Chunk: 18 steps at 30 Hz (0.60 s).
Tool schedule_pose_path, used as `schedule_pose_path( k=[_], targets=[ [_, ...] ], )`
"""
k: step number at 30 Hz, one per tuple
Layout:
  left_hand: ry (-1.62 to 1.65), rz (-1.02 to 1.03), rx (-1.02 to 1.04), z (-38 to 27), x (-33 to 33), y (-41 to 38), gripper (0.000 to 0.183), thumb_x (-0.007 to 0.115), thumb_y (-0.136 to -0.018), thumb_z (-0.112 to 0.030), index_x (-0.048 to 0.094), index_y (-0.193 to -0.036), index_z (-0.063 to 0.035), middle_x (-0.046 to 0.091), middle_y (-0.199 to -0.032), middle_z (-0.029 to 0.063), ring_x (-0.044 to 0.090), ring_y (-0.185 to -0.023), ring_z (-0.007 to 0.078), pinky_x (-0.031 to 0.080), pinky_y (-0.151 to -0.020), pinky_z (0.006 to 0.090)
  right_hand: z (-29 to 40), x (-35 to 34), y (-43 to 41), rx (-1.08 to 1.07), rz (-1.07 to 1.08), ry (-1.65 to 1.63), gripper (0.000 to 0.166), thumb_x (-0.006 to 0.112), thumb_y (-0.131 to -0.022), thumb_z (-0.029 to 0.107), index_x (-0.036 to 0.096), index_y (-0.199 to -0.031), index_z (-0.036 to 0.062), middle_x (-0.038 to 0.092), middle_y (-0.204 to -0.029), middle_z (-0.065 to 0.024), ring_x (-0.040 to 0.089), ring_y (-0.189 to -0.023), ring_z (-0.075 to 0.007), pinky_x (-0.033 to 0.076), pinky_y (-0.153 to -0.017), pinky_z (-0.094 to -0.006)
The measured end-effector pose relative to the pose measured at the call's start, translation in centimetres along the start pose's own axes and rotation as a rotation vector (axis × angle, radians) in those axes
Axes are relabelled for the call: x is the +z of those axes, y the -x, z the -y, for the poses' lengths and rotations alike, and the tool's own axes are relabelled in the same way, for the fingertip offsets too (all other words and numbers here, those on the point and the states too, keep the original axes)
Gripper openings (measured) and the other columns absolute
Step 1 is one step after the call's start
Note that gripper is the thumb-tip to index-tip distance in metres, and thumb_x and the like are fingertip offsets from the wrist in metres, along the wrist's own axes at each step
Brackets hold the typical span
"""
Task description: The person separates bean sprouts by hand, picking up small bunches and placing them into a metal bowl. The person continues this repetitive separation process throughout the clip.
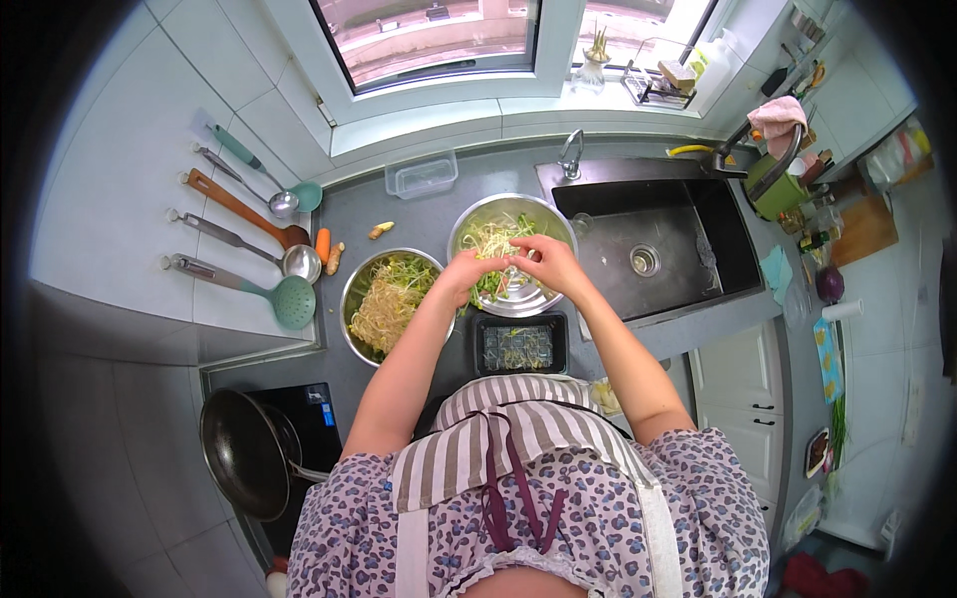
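My left hand (465, 275) is over the right-hand steel bowl (566, 224), its fingers closed around a few bean sprouts (478, 293) with green tops. From the other side, my right hand (552, 263) reaches in, and its fingertips meet those of the left. What the right fingertips pinch is too small to tell. Beneath both hands, more loose sprouts (497, 238) lie in the bowl. A second steel bowl (345, 314) stands to the left, heaped with sprouts and tangled pale roots (385, 318). Nearest my apron is a black plastic tray (482, 362) with a clear gridded insert and sprout scraps.
A black sink (620, 247) with a small tap (573, 153) lies right of the bowls. Behind them is a clear plastic container (421, 176). Ginger (380, 230) and a carrot (323, 245) lie near the wall of hanging utensils (291, 301). A wok (243, 456) stands lower left.
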<state>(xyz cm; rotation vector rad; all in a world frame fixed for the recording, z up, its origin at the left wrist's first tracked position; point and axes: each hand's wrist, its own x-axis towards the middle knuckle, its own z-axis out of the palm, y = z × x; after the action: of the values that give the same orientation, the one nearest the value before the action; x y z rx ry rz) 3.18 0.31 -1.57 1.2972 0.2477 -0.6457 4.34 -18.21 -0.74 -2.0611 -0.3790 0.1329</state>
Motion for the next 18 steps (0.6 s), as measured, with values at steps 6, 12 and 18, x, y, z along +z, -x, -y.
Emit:
schedule_pose_path(
  k=[6, 12, 18],
  targets=[
    [0.008, -0.084, 0.067, -0.7, -0.4, -1.7, 0.026, 0.067, -0.079, -0.017, 0.060, -0.099, -0.0037, 0.064, -0.087, 0.0054, 0.061, -0.076, 0.0139, 0.051, -0.059, 0.0291, -1.3, -0.3, -2.5, -0.003, 0.006, 0.059, 0.017, 0.067, -0.077, 0.015, 0.066, -0.088, 0.0016, 0.063, -0.066, -0.0052, 0.057, -0.059, -0.0093, 0.045, -0.054, -0.0247],
    [0.110, -0.141, 0.209, -0.8, -0.8, -2.5, 0.018, 0.065, -0.082, -0.017, 0.059, -0.092, -0.0036, 0.059, -0.077, 0.0032, 0.058, -0.072, 0.0131, 0.052, -0.059, 0.0272, -1.7, -0.3, -2.8, -0.008, -0.075, 0.118, 0.013, 0.062, -0.076, 0.014, 0.063, -0.078, 0.0007, 0.063, -0.073, -0.0126, 0.060, -0.066, -0.0247, 0.047, -0.061, -0.0331],
    [-0.079, -0.085, 0.251, -0.4, 0.1, -3.2, 0.026, 0.070, -0.077, -0.017, 0.060, -0.096, -0.0025, 0.061, -0.081, 0.0035, 0.055, -0.064, 0.0105, 0.045, -0.056, 0.0241, -1.4, 0.1, -2.9, -0.060, -0.082, 0.120, 0.011, 0.061, -0.077, 0.012, 0.062, -0.079, 0.0011, 0.062, -0.077, -0.0131, 0.059, -0.070, -0.0266, 0.046, -0.063, -0.0347]
  ],
)
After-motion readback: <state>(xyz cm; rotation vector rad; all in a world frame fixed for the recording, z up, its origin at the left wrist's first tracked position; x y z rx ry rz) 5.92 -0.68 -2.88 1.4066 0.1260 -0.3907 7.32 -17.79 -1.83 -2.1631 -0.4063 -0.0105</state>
